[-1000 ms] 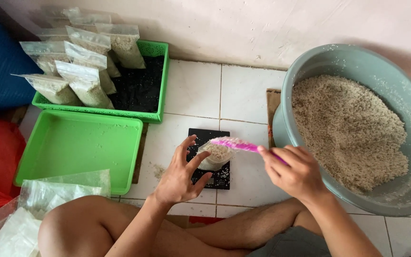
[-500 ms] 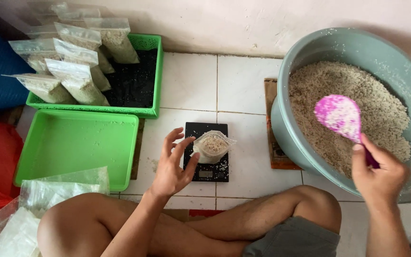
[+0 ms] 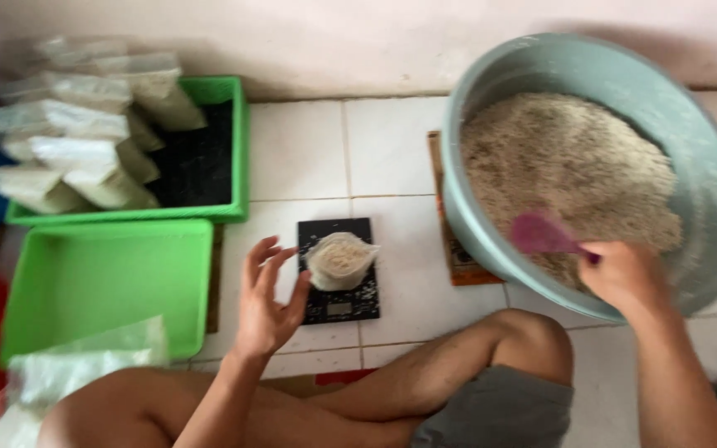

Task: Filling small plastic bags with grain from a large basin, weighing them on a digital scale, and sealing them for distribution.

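Note:
My left hand is spread beside a small clear bag of rice, fingertips at its left side. The bag stands upright on a black kitchen scale on the white tiled floor. My right hand grips the handle of a pink scoop, whose head dips into the rice inside a big grey-green basin at the right.
An empty green tray lies left of the scale. Behind it a second green tray holds several filled bags. Empty plastic bags lie by my left knee. A brown board sits under the basin.
My right hand carried the pink scoop from over the bag on the scale to the basin and lowered it into the rice. The left hand stayed beside the bag.

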